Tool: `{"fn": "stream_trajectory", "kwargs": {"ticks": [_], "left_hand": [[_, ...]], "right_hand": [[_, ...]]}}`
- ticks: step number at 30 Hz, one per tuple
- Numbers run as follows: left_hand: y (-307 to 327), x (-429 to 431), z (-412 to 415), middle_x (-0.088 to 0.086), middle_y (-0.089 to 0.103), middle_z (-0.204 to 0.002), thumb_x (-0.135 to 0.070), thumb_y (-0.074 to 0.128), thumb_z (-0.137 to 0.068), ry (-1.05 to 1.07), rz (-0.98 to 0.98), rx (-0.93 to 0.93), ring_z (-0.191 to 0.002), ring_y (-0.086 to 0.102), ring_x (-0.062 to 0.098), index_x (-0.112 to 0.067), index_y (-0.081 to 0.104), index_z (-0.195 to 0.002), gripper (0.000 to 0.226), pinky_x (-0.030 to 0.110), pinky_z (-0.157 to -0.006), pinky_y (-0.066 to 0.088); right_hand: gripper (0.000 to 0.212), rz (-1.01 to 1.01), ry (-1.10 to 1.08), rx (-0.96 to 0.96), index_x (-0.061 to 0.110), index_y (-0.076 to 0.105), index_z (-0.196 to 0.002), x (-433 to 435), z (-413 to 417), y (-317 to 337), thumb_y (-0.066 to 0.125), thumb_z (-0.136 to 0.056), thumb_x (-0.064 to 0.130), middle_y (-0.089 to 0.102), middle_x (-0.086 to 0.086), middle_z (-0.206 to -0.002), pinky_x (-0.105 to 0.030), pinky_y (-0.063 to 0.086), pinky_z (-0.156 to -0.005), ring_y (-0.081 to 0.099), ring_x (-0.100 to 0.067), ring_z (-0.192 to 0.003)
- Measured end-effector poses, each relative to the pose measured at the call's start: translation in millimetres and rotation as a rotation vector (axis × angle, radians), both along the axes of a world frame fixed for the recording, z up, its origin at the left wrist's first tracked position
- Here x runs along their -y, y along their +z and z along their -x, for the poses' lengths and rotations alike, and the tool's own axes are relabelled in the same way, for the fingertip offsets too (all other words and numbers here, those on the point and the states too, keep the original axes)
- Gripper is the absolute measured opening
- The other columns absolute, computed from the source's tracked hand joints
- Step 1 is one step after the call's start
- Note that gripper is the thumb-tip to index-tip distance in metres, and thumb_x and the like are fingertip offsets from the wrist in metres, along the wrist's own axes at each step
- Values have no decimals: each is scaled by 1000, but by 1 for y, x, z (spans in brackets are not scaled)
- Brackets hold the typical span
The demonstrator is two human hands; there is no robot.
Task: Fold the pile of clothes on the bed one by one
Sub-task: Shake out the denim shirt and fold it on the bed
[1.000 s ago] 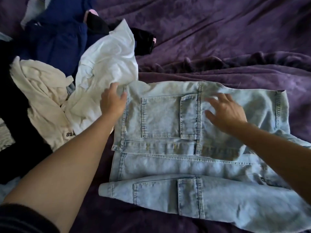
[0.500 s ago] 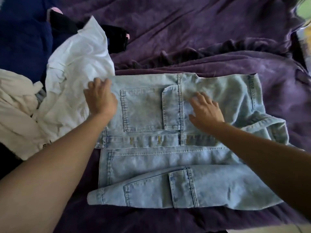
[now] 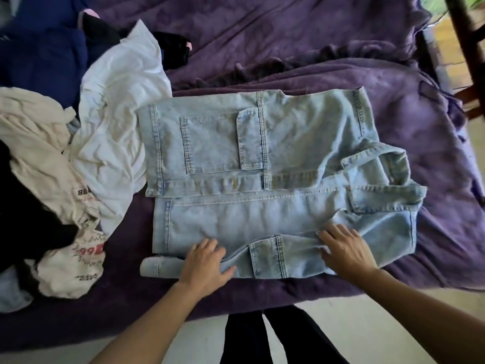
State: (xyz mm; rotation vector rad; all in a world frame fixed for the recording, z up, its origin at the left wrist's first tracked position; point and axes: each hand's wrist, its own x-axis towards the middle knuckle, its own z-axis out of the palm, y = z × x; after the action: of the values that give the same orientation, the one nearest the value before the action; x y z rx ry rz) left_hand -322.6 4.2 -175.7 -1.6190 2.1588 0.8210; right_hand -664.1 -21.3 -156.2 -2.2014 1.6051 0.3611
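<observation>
The jacket (image 3: 262,211), light-blue denim, lies flat on the bed (image 3: 433,127), which is covered by a purple blanket. The jacket's chest pocket (image 3: 217,143) faces up on its far half, and the collar (image 3: 380,179) is bunched at its right end. One sleeve (image 3: 265,261) is laid lengthwise along the jacket's near edge, with the cuff (image 3: 152,266) projecting past the jacket's left edge.

Both hands rest on this sleeve. The left hand (image 3: 206,261) lies palm down next to the cuff, fingers spread and straight. The right hand (image 3: 343,250) lies palm down further right on the sleeve, fingers spread, their tips on a crease in the denim. Neither hand pinches the cloth.

The pile (image 3: 52,158) sits to the left of the jacket. Its white shirt (image 3: 118,101) touches the jacket's far-left corner. A cream printed shirt (image 3: 39,127) lies further left, and a navy garment (image 3: 39,48) lies beyond both.
</observation>
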Motion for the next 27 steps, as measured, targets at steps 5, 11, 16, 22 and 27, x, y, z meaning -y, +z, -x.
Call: {"fn": "stream_trajectory", "kwargs": {"ticks": [5,11,16,22,27], "left_hand": [[8,-32,-2,0,61,-83,-56,40,-94,245,-97,-113,-88,59,22,-21,48,-71,43,36,-76,40],[11,-43,0,-1,63,-110,-53,52,-82,77,-193,113,-102,59,24,-23,47,-108,40,36,-79,41],[5,-41,-17,-1,56,-119,-54,56,-77,15,-346,219,-109,54,21,-26,57,-103,39,34,-80,43],[23,-6,-48,-6,52,-95,-34,60,-82,137,-147,184,-103,54,20,-28,48,-76,15,36,-81,37],[48,79,-77,3,56,-62,-15,66,-79,402,222,75,-68,59,33,-20,46,-70,23,37,-69,38]], "right_hand": [[33,-149,-89,52,22,71,-87,-42,8,7,58,-88,52,63,9,-113,-35,53,-69,60,-18,-103],[46,-229,57,-30,24,54,-128,24,-7,3,63,-85,40,47,-1,-139,-41,46,-96,44,-25,-130],[24,-365,58,-336,28,62,-108,34,10,1,58,-86,36,65,-1,-115,-33,45,-80,62,-25,-107],[21,-49,-165,-139,21,63,-94,53,32,24,54,-90,40,67,-10,-96,-35,45,-64,65,-31,-86],[26,64,-314,-114,14,64,-102,123,16,33,55,-92,37,66,-21,-105,-40,44,-75,62,-39,-96]]}}
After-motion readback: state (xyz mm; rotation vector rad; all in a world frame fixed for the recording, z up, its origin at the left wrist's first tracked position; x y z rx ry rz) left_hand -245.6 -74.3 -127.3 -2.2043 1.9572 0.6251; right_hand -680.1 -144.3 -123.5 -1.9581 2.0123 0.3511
